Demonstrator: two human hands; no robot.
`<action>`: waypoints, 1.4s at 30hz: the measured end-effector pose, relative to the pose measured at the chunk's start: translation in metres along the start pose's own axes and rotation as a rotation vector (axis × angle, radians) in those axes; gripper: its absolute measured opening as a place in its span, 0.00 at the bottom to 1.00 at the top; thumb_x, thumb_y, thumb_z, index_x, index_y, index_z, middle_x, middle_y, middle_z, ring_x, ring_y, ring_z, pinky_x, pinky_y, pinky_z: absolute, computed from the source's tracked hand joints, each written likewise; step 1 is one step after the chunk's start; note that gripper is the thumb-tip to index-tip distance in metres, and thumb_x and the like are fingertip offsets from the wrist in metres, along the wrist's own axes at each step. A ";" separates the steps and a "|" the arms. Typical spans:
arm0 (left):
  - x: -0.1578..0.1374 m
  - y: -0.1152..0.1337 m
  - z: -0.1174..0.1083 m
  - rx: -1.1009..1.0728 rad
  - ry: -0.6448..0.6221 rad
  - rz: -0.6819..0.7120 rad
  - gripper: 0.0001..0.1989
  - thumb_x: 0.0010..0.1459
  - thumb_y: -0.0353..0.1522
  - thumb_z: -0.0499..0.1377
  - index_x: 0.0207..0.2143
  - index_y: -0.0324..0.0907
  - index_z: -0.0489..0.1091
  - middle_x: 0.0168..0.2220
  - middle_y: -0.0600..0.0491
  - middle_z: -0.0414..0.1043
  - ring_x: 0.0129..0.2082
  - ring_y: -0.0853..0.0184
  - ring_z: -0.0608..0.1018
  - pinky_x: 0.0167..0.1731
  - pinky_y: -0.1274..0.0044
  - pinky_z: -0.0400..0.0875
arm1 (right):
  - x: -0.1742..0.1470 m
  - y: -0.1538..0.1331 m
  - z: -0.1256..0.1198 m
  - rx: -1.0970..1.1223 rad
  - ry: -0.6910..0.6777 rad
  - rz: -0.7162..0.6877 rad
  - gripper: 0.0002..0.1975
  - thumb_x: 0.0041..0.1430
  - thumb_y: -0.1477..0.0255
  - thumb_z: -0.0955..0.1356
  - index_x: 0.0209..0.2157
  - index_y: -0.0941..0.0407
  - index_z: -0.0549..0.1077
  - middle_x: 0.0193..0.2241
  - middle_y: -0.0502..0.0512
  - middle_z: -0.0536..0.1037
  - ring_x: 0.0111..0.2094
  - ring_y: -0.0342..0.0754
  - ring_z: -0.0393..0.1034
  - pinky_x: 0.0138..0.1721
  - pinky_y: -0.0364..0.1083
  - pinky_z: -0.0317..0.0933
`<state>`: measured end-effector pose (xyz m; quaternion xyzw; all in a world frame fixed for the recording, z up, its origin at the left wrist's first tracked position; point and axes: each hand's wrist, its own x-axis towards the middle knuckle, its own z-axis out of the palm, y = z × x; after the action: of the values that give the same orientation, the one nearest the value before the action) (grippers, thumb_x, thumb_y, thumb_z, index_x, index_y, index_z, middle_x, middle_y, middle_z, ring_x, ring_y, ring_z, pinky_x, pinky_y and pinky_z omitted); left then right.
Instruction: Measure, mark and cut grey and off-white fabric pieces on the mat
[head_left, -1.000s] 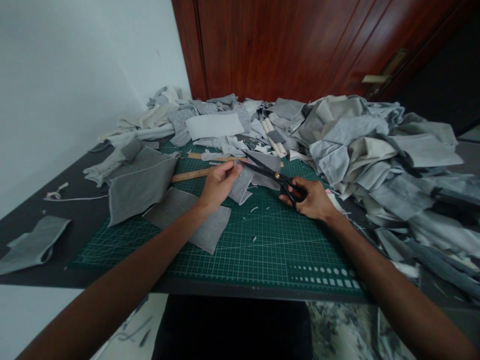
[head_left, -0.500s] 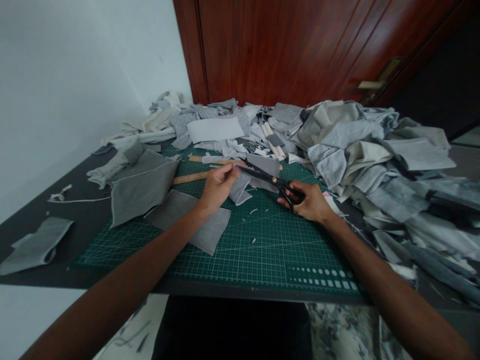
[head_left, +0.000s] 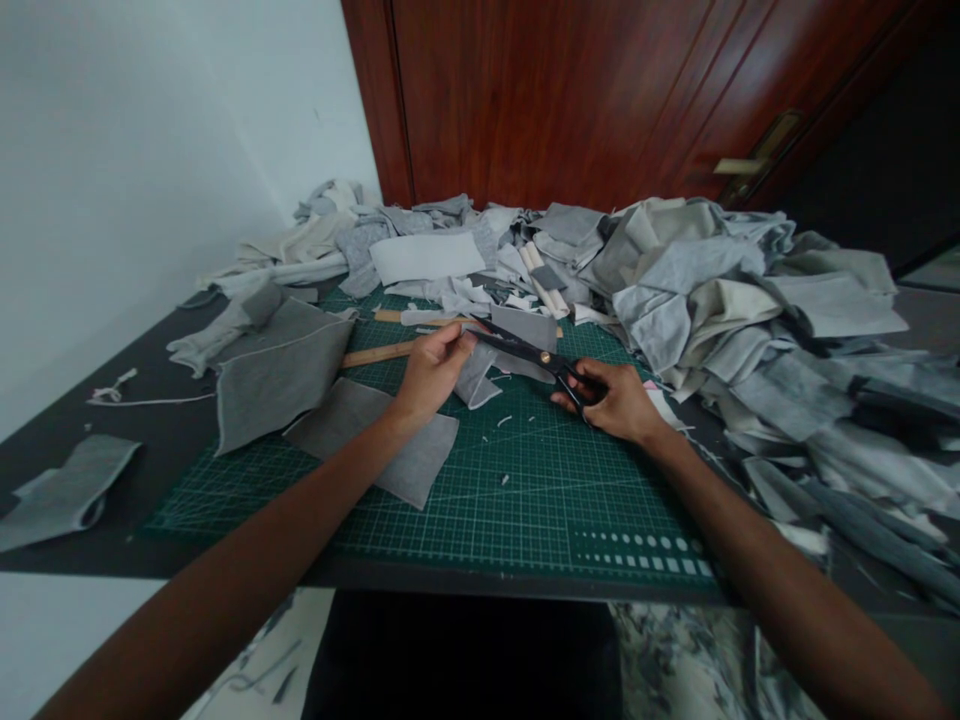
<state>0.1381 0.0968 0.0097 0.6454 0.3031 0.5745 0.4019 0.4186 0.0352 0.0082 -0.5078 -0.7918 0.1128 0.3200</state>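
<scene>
My left hand (head_left: 431,368) pinches the top edge of a small grey fabric piece (head_left: 478,378) held over the green cutting mat (head_left: 480,500). My right hand (head_left: 611,398) grips the black scissors (head_left: 529,352) by their handles. The blades point left toward my left fingers and lie across the top of the fabric piece, nearly closed. A larger grey fabric rectangle (head_left: 397,450) lies flat on the mat under my left forearm.
A big heap of grey and cream fabric scraps (head_left: 750,300) fills the right and back of the dark table. A wooden ruler (head_left: 379,352) lies on the mat behind my left hand. Grey pieces (head_left: 281,365) lie at left, another (head_left: 64,490) near the left edge. A wooden door stands behind.
The scissor blades have closed along the top of the small fabric piece and shifted slightly left. Both hands stay in about the same place.
</scene>
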 end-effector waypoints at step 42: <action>0.005 -0.001 0.003 -0.532 0.135 -0.255 0.12 0.55 0.37 0.72 0.37 0.44 0.74 0.42 0.52 0.81 0.48 0.61 0.82 0.48 0.69 0.78 | 0.002 -0.007 0.003 -0.123 -0.022 0.027 0.20 0.58 0.55 0.71 0.40 0.52 0.60 0.36 0.58 0.76 0.35 0.55 0.73 0.37 0.51 0.64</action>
<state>0.1422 0.1009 0.0110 0.4347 0.2468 0.6199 0.6048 0.4111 0.0342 0.0098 -0.5357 -0.7939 0.0740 0.2780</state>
